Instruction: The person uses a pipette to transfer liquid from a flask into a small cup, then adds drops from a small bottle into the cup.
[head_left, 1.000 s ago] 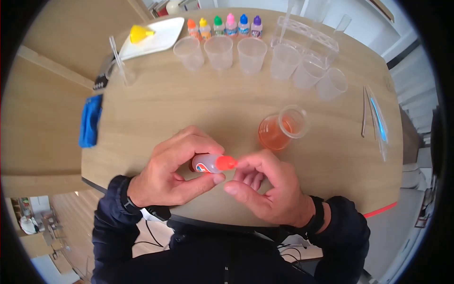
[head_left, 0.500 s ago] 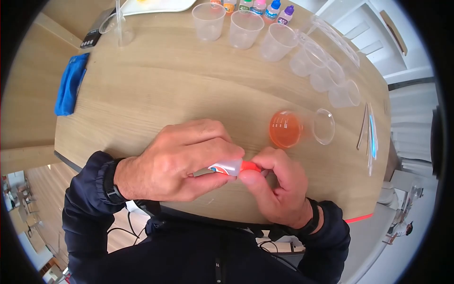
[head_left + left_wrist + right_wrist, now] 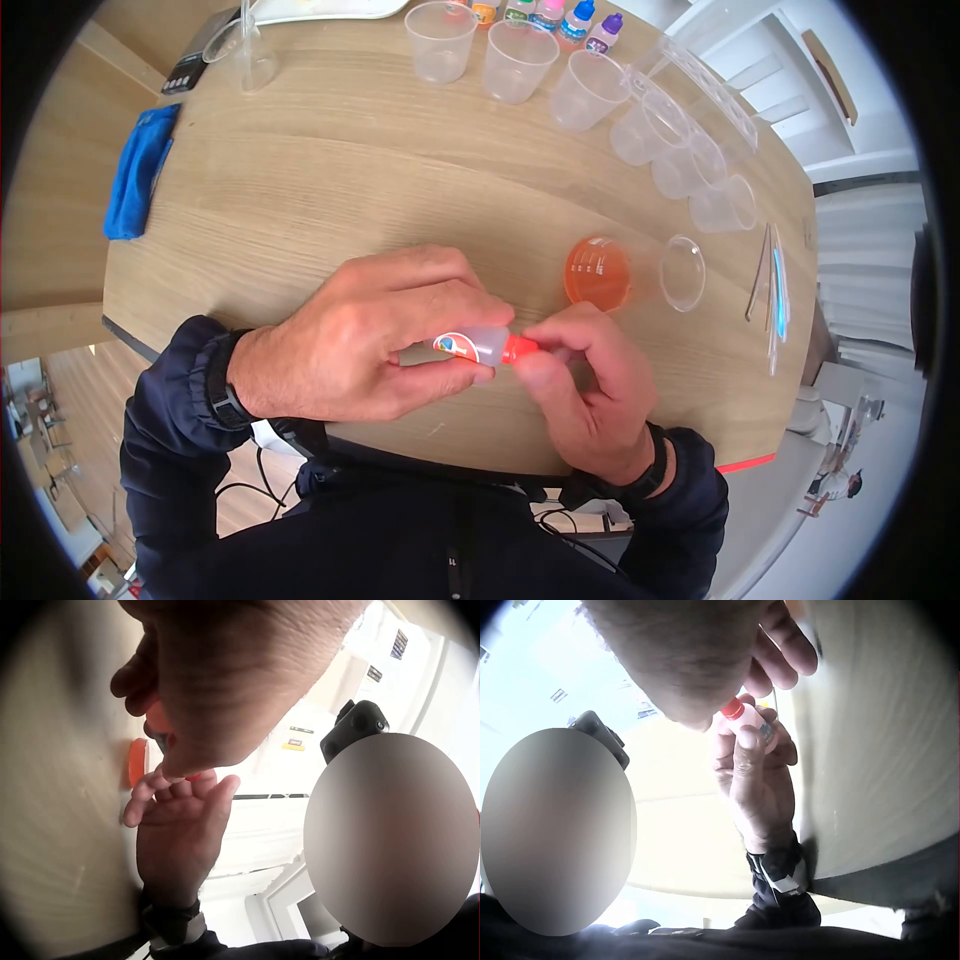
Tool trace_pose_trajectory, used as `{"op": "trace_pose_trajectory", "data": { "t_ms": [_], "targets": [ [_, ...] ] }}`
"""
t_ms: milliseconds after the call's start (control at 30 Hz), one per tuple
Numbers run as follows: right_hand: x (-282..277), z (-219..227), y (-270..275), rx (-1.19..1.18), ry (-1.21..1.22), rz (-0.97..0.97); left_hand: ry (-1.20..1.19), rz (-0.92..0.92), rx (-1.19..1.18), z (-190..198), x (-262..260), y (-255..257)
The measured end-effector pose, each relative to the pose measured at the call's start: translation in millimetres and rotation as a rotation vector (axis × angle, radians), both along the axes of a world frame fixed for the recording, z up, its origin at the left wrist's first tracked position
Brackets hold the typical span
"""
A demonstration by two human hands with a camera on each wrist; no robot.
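My left hand (image 3: pixel 360 340) holds a small dropper bottle (image 3: pixel 487 344) with a coloured label, thumb and fingers around its translucent body. The bottle lies sideways in the grip, its red cap (image 3: pixel 517 349) pointing right. That cap is pinched between thumb and forefinger of my right hand (image 3: pixel 600 385). In the right wrist view the cap (image 3: pixel 733 709) also shows, at the right hand's fingertips. Just beyond the right hand stands a clear glass flask with orange liquid (image 3: pixel 595 270) in its base.
Several clear plastic cups (image 3: pixel 587 92) form a curved row at the back, with small dye bottles (image 3: pixel 575 22) behind them. A clear rack (image 3: pixel 715 90) stands at back right. Thin rods (image 3: pixel 775 295) lie at right. A blue cloth (image 3: pixel 140 170) and glass beaker (image 3: pixel 245 70) are at left.
My right hand, earlier with its fingers beside the cap's tip, has come to pinch the cap. The head view has tilted and shifted. The left hand keeps hold of the bottle.
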State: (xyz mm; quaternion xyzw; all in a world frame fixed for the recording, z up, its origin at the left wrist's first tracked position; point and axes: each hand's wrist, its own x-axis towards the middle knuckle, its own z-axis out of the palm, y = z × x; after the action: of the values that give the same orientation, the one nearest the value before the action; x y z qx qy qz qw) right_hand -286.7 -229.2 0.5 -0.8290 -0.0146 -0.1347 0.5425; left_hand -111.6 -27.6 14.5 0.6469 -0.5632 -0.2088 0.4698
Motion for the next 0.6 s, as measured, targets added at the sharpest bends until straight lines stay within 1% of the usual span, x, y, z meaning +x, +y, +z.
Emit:
{"op": "trace_pose_trajectory", "data": {
  "t_ms": [100,200,300,400,500,600],
  "targets": [
    [7,-3,4,0.006,-0.111,-0.007,0.005,0.016,0.008,-2,0,0],
    [9,5,14,0.119,-0.09,-0.121,0.015,0.025,0.002,-2,0,0],
    [7,7,4,0.104,-0.005,-0.023,0.008,0.013,-0.004,0,1,-1],
    [3,-1,0,0.037,0.018,0.035,-0.009,0.012,-0.002,-1,1,-1],
    [7,-4,7,0.026,-0.09,-0.041,0.023,0.018,0.003,-1,1,0],
    [9,8,17,0.148,-0.021,-0.134,0.019,0.021,0.004,-1,1,1]
  ]
}}
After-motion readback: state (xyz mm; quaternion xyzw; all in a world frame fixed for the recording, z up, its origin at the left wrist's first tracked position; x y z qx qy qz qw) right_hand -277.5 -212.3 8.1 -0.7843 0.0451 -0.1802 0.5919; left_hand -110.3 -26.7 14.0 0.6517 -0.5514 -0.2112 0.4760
